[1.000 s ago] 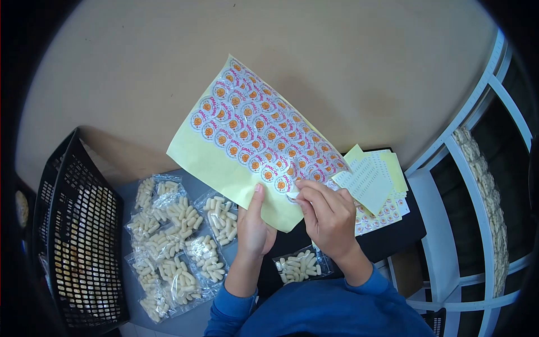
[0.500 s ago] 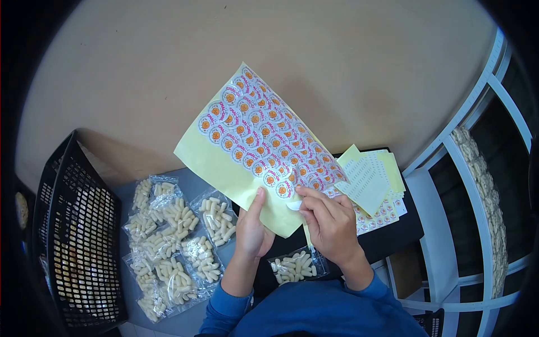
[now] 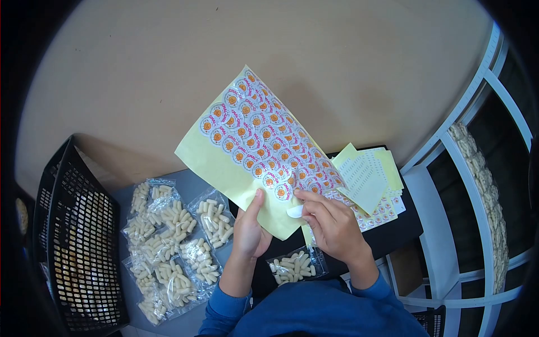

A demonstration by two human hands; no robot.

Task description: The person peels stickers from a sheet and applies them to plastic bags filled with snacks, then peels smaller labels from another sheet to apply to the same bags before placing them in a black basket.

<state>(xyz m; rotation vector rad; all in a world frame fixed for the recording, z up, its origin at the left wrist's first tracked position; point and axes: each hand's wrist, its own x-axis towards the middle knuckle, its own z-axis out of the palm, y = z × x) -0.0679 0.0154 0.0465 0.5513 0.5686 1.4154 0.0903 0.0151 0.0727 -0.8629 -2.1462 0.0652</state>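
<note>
A yellow-backed sheet of round stickers (image 3: 257, 135), printed in orange and pink, is held up tilted in front of me. My left hand (image 3: 250, 230) grips its lower edge, with the thumb on the bare yellow front and the other fingers behind. A loose round sticker (image 3: 295, 211), its white side showing, is pinched between the thumb and fingers of my right hand (image 3: 336, 224), over the sheet's lower corner. Below the hands lies a clear bag of pale, finger-shaped pieces (image 3: 293, 266) on the black surface.
Several similar filled bags (image 3: 171, 247) cover the grey surface on the left, beside a tall black mesh basket (image 3: 84, 236). More sticker sheets and yellow papers (image 3: 368, 180) are stacked at right. A white-framed rack (image 3: 429, 224) stands further right, a beige wall (image 3: 168, 67) behind.
My right hand has shifted slightly down and right, and more of the white sticker shows in its fingers. My left hand and the sheet have barely moved.
</note>
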